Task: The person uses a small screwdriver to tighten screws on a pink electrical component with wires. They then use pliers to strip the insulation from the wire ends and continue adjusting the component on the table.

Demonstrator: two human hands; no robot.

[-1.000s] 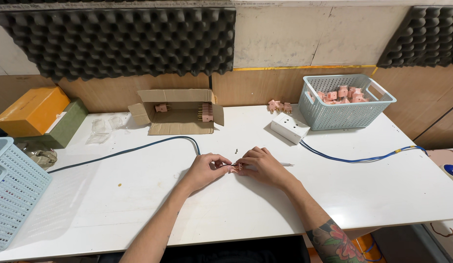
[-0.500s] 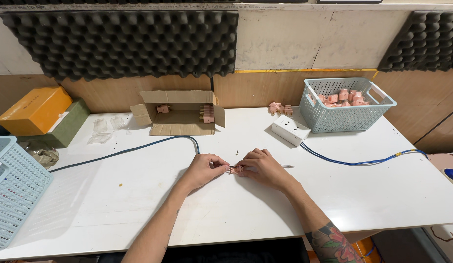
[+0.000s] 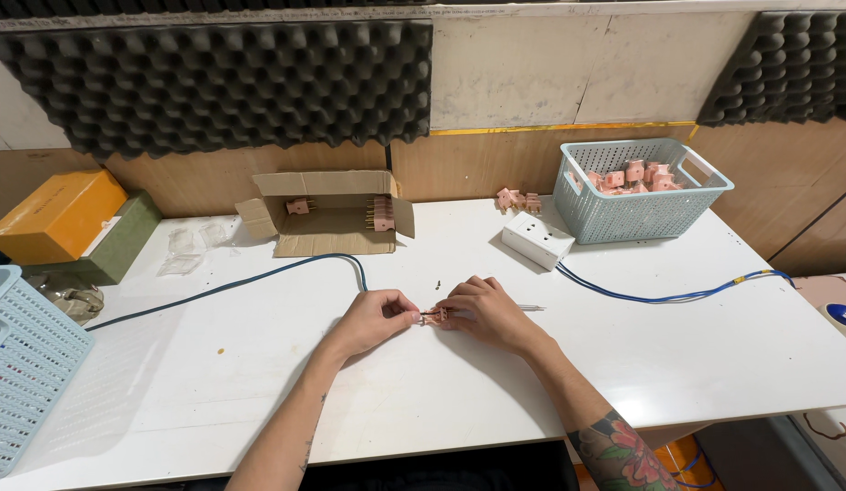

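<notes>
Both hands pinch one small pink plastic plug (image 3: pixel 434 315), left hand (image 3: pixel 373 318) and right hand (image 3: pixel 485 312) closed around it; a woven-look blue basket (image 3: pixel 578 211) holds more plugs.

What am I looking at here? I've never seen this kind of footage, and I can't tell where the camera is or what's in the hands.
No machine here: a person works with two bare hands. The single picture comes from a camera worn on the head, looking down over a white table.

The left hand and right hand meet at the table's middle, pinching a small pink plug part between their fingertips. A thin tool tip sticks out beside the right hand; what it is cannot be told.

Further back lie an open cardboard box with more pink parts, a light blue basket full of them, a white socket block on a blue cable, and an orange box far left.
</notes>
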